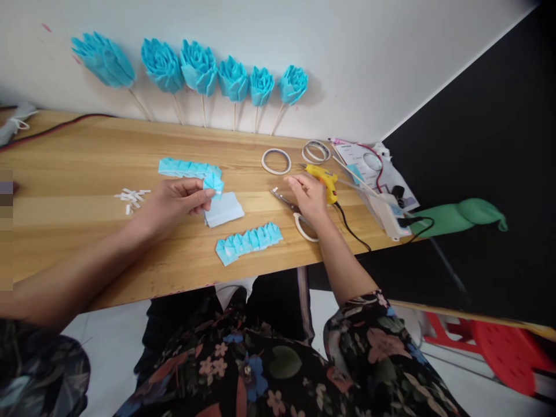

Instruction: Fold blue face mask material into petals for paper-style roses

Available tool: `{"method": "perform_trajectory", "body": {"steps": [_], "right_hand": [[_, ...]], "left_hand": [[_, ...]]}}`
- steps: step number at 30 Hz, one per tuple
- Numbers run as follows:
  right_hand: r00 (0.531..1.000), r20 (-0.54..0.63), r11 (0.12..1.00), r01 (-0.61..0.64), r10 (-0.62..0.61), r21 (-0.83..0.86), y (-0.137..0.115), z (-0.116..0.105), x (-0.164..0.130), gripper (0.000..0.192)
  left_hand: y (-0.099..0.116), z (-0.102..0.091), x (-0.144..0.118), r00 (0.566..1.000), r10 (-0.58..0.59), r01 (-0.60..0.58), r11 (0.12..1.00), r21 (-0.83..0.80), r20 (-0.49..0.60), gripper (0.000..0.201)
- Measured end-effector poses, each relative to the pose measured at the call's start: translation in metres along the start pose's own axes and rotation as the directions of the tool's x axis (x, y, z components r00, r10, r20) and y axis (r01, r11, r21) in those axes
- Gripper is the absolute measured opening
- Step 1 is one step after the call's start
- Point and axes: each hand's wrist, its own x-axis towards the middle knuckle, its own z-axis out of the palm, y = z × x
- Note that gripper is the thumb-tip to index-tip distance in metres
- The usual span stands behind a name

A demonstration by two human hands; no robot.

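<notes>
Between the thumb and fingers of my left hand (185, 196) is a small folded blue piece (212, 185) with a whitish patch on its lower edge. My right hand (310, 197) is closed, thumb and fingertips pinched together; whatever they grip is too small to make out. It hovers over scissors (284, 200) with a white handle, and a tiny white bit (274, 190) sits at their tip. Under my left hand lies a stack of pale blue squares (225, 211). A row of folded blue pieces (249, 242) rests nearer me, another row (185, 168) behind.
Several blue flowers (198, 66) on sticks lean against the wall. White strips (131, 200) lie left. Tape rolls (276, 161), a yellow glue gun (324, 180), papers (369, 168) and a power strip (391, 217) occupy the right side. A black cord (347, 226) crosses the table edge.
</notes>
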Motion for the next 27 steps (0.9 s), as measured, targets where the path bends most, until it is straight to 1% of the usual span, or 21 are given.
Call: {"method": "perform_trajectory", "body": {"steps": [2, 3, 5, 6, 7, 8, 10, 12, 14, 15, 16, 17, 18, 20, 22, 23, 27], "right_hand": [[0.999, 0.046, 0.995, 0.004, 0.001, -0.098, 0.002, -0.017, -0.008, 0.027], [0.997, 0.078, 0.987, -0.003, 0.015, -0.161, 0.004, -0.027, -0.014, 0.026], [0.99, 0.122, 0.962, -0.037, 0.073, -0.271, 0.008, -0.049, -0.029, 0.026], [0.984, 0.148, 0.95, -0.053, 0.103, -0.307, 0.01, -0.058, -0.037, 0.026], [0.976, 0.174, 0.942, -0.065, 0.129, -0.33, 0.012, -0.065, -0.045, 0.026], [0.969, 0.2, 0.936, -0.07, 0.146, -0.344, 0.014, -0.071, -0.053, 0.026], [0.96, 0.222, 0.929, -0.082, 0.171, -0.36, 0.016, -0.075, -0.063, 0.027], [0.96, 0.205, 0.917, -0.099, 0.19, -0.386, 0.016, -0.073, -0.067, 0.028], [0.962, 0.18, 0.896, -0.109, 0.203, -0.43, 0.015, -0.066, -0.066, 0.027], [0.963, 0.173, 0.882, -0.106, 0.205, -0.459, 0.015, -0.063, -0.065, 0.027], [0.964, 0.169, 0.866, -0.097, 0.204, -0.49, 0.014, -0.06, -0.064, 0.026], [0.965, 0.167, 0.849, -0.088, 0.202, -0.52, 0.014, -0.057, -0.063, 0.026], [0.966, 0.165, 0.834, -0.08, 0.201, -0.545, 0.014, -0.055, -0.062, 0.025], [0.965, 0.165, 0.818, -0.073, 0.201, -0.57, 0.016, -0.052, -0.06, 0.024], [0.963, 0.18, 0.828, -0.07, 0.202, -0.556, 0.017, -0.052, -0.059, 0.022], [0.961, 0.192, 0.838, -0.067, 0.201, -0.542, 0.018, -0.052, -0.058, 0.02], [0.946, 0.251, 0.857, -0.047, 0.203, -0.514, 0.018, -0.055, -0.054, 0.017]], "left_hand": [[0.0, -0.002, -0.002, 0.998, 0.044, -0.045, 0.999, 0.03, 0.05, 0.032], [0.001, -0.002, -0.003, 0.993, 0.076, -0.081, 0.996, 0.045, 0.095, 0.032], [0.004, 0.001, -0.007, 0.965, 0.157, -0.176, 0.982, 0.072, 0.211, 0.026], [0.008, 0.004, -0.01, 0.939, 0.207, -0.238, 0.967, 0.087, 0.275, 0.022], [0.012, 0.009, -0.013, 0.905, 0.261, -0.309, 0.946, 0.098, 0.335, 0.018], [0.018, 0.016, -0.016, 0.862, 0.316, -0.387, 0.916, 0.11, 0.397, 0.015], [0.031, 0.037, -0.022, 0.756, 0.432, -0.542, 0.835, 0.099, 0.491, 0.014], [0.043, 0.069, -0.024, 0.664, 0.48, -0.635, 0.767, 0.093, 0.573, 0.016], [0.051, 0.106, -0.021, 0.584, 0.485, -0.7, 0.707, 0.101, 0.651, 0.017], [0.053, 0.125, -0.018, 0.556, 0.482, -0.728, 0.676, 0.116, 0.677, 0.017], [0.054, 0.142, -0.015, 0.569, 0.462, -0.739, 0.651, 0.176, 0.68, 0.015], [0.054, 0.158, -0.011, 0.604, 0.434, -0.738, 0.622, 0.262, 0.669, 0.014], [0.054, 0.171, -0.007, 0.628, 0.411, -0.738, 0.583, 0.339, 0.661, 0.014], [0.053, 0.188, -0.001, 0.664, 0.35, -0.728, 0.506, 0.463, 0.661, 0.018], [0.054, 0.196, 0.001, 0.687, 0.307, -0.714, 0.455, 0.532, 0.659, 0.023], [0.054, 0.198, 0.002, 0.694, 0.3, -0.709, 0.444, 0.549, 0.654, 0.024], [0.05, 0.197, -0.003, 0.718, 0.329, -0.689, 0.464, 0.557, 0.614, 0.023]]}}
